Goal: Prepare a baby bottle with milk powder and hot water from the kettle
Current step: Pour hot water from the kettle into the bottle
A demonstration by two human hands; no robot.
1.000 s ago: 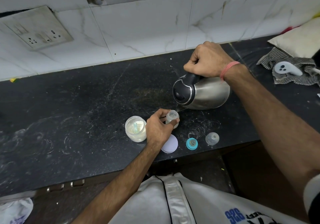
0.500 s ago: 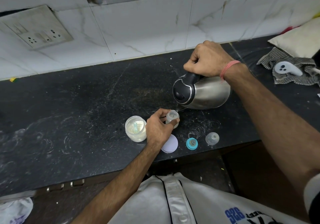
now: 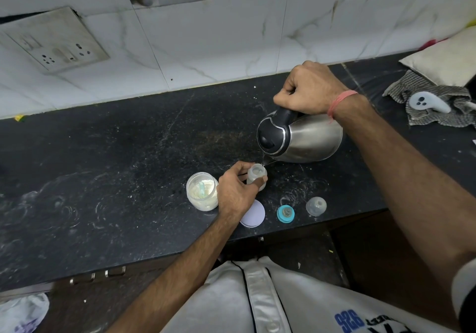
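A small clear baby bottle (image 3: 256,175) stands upright on the black counter (image 3: 116,178), mouth open, with my left hand (image 3: 238,192) wrapped around its side. My right hand (image 3: 310,89) grips the black handle of a steel kettle (image 3: 301,138), which is tilted left so its spout sits just above the bottle's mouth. A thin stream runs from the spout into the bottle. An open jar of milk powder (image 3: 202,194) with a pale scoop inside stands left of my left hand.
Near the counter's front edge lie a lilac jar lid (image 3: 253,214), a teal bottle ring with nipple (image 3: 286,213) and a clear bottle cap (image 3: 316,205). A checked cloth with a white controller (image 3: 428,103) sits far right. A wall socket plate (image 3: 56,41) is upper left.
Almost nothing differs: both hands hold their places, and the kettle stays tilted over the bottle.
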